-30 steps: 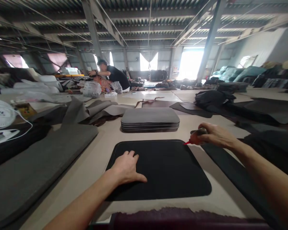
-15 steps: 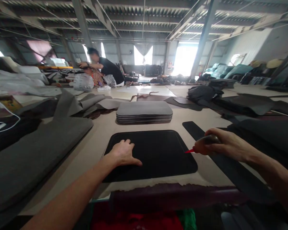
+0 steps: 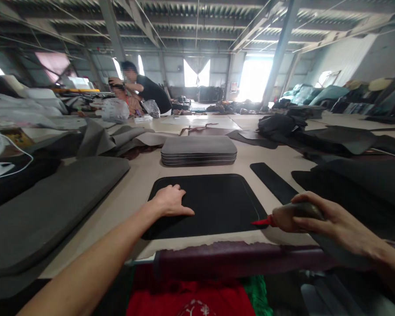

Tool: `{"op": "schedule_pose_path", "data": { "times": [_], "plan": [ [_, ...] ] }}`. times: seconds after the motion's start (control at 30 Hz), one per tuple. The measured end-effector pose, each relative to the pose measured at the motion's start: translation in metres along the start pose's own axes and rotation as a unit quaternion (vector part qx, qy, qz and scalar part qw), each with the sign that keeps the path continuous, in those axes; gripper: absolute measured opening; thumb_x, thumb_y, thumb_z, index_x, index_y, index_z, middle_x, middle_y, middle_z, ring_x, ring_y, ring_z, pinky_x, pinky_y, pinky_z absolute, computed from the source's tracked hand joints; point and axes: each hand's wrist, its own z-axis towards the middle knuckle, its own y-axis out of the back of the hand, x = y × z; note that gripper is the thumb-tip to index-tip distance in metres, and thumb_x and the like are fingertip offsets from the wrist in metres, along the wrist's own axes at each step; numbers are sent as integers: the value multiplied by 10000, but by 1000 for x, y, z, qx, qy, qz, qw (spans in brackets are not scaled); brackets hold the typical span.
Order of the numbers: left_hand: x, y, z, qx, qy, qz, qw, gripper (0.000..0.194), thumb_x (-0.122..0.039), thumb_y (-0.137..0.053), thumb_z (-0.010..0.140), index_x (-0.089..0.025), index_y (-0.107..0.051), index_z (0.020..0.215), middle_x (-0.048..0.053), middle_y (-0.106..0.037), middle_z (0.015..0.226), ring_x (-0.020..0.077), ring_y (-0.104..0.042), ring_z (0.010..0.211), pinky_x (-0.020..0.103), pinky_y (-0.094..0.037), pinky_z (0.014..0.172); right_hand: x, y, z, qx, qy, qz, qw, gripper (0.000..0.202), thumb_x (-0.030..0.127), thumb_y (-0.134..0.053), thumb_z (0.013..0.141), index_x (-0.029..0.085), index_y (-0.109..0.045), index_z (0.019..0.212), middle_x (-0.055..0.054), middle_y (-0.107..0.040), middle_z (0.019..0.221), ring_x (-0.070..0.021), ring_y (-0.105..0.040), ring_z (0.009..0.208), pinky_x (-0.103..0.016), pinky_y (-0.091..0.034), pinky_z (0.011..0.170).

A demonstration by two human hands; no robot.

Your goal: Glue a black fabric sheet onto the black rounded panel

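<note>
A black rounded-corner panel [image 3: 217,202] lies flat on the tan table [image 3: 134,184] in front of me. My left hand [image 3: 169,202] rests palm down on its left part, fingers spread. My right hand [image 3: 319,219] grips a squeeze bottle [image 3: 291,216] with a red nozzle [image 3: 261,222]. The nozzle tip touches the panel's near right corner. A shiny line runs along the panel's right and far edges.
A stack of grey rounded panels [image 3: 199,151] sits behind the black one. A black strip [image 3: 273,180] lies to the right, dark sheets [image 3: 352,175] beyond it. A large grey foam sheet [image 3: 49,206] covers the left. Two people [image 3: 138,94] work at the far left table.
My right hand has drawn the bottle's nozzle along the panel's right edge, from the far right corner to the near right corner. My left hand stayed on the panel. The view shifted back.
</note>
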Motion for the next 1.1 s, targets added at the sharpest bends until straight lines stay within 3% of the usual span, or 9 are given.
{"op": "schedule_pose_path", "data": {
  "times": [0.13,0.27,0.47,0.7,0.97,1.1],
  "plan": [
    [17,8,5,3,-13,-9,1000,513,-499,-500,879,-225,-642,1288,107,-635,1342,305,-611,1186,394,-475,1005,5,-16,17,74,36,43,996,363,499,-677,870,234,-578,1096,-43,-661,994,-285,-620,925,-340,-505,766],
    [34,15,11,9,-25,-26,999,409,-301,-460,896,-282,-658,1254,30,-688,1283,248,-633,1167,339,-482,967,21,-38,44,125,103,31,986,300,416,-662,875,254,-552,1102,-10,-620,924,-242,-586,802,-320,-463,659],
    [48,16,17,25,-32,-75,996,448,-231,-411,943,-233,-591,1353,14,-687,1292,192,-609,1223,266,-467,963,68,-74,78,152,218,-3,964,215,343,-642,850,241,-565,1023,2,-572,909,-209,-549,802,-308,-418,672],
    [58,13,18,47,-42,-113,992,496,-115,-474,889,-260,-592,1348,-27,-695,1276,137,-623,1198,192,-462,922,117,-120,95,199,290,12,936,177,284,-626,853,236,-546,1004,17,-554,947,-188,-530,832,-308,-401,713],
    [58,11,20,50,-44,-113,991,549,-57,-468,857,-267,-588,1350,-24,-703,1263,146,-616,1207,202,-461,937,153,-164,106,183,377,-8,908,179,245,-630,868,224,-530,1014,-13,-528,996,-200,-519,838,-330,-387,727],
    [57,15,16,46,-45,-112,992,508,-103,-504,861,-267,-611,1329,3,-705,1258,199,-625,1195,253,-463,970,164,-179,109,162,404,-14,900,217,198,-662,854,225,-527,1022,-21,-525,1036,-208,-524,878,-328,-404,749]
  ]
}}
